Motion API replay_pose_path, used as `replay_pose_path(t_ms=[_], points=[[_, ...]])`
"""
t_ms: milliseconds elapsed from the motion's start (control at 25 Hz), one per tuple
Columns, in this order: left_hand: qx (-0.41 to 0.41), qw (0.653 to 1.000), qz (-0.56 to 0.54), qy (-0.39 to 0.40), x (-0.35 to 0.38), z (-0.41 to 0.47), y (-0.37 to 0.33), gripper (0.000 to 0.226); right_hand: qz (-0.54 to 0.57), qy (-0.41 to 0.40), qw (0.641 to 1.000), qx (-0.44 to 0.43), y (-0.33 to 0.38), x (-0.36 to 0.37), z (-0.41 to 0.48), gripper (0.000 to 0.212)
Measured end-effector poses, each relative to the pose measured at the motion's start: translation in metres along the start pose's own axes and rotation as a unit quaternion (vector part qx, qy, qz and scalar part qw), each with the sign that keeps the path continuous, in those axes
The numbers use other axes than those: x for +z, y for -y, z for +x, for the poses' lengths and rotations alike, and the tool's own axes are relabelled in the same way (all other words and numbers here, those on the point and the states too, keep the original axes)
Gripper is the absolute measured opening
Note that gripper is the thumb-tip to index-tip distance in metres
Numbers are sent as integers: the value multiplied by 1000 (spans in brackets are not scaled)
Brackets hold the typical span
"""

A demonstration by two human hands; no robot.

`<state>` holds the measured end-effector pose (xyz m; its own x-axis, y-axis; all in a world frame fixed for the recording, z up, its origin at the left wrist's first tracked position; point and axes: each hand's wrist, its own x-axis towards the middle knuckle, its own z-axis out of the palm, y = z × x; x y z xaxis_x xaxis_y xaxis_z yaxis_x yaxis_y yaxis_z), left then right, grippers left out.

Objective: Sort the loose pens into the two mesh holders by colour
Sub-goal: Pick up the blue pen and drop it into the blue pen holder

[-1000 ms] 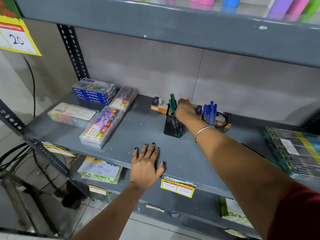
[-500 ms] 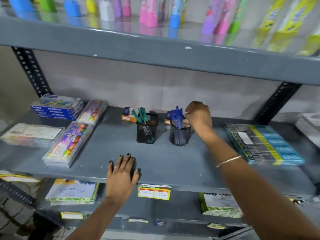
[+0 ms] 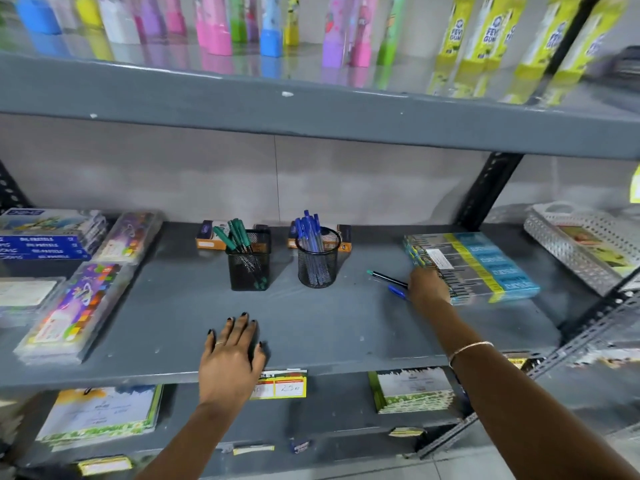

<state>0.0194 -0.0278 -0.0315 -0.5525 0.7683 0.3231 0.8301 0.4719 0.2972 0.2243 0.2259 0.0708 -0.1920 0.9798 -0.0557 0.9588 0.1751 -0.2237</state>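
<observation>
Two black mesh holders stand at the back of the grey shelf [image 3: 346, 327]. The square holder [image 3: 249, 268] has several green pens, the round holder [image 3: 318, 266] several blue pens. To the right of them, two loose pens lie on the shelf, a green-capped pen [image 3: 384, 278] and a blue pen [image 3: 397, 292]. My right hand [image 3: 428, 288] is over their right ends with its fingers curled down around them. My left hand [image 3: 232, 351] rests flat on the shelf's front edge, fingers apart, holding nothing.
A stack of blue and yellow pencil boxes [image 3: 485, 265] touches my right hand. A perforated metal basket [image 3: 585, 244] is far right. Crayon cases [image 3: 76, 306] and oil pastel boxes [image 3: 41, 244] lie left. Small orange boxes [image 3: 207, 240] sit behind the holders. The upper shelf [image 3: 311, 112] hangs overhead.
My right hand left the round holder and moved right and down onto the two loose pens by the pencil boxes. My left hand stayed flat on the shelf. The view swung right.
</observation>
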Motion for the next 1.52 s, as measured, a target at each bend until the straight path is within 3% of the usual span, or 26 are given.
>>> replay_pose_path(t_ms=[440, 640, 840, 960, 1280, 1520], points=[[-4, 1000, 1, 12, -6, 0, -3, 49, -89, 15, 996, -19, 12, 10, -12, 33], [-9, 1000, 10, 20, -6, 1, -4, 50, 142, -48, 983, -104, 74, -38, -8, 11], [-12, 999, 12, 29, -7, 2, -4, 50, 240, -126, 949, -160, 150, -72, 11, 20], [-12, 1000, 7, 28, -7, 0, -4, 50, 191, -113, 961, -162, 166, -54, 19, 25], [-12, 1000, 5, 22, -6, 2, -4, 49, 53, 34, 986, -156, 180, -15, 19, 21], [-15, 1000, 5, 22, -4, 2, -3, 49, 29, 22, 988, -147, 183, -20, 13, 28]])
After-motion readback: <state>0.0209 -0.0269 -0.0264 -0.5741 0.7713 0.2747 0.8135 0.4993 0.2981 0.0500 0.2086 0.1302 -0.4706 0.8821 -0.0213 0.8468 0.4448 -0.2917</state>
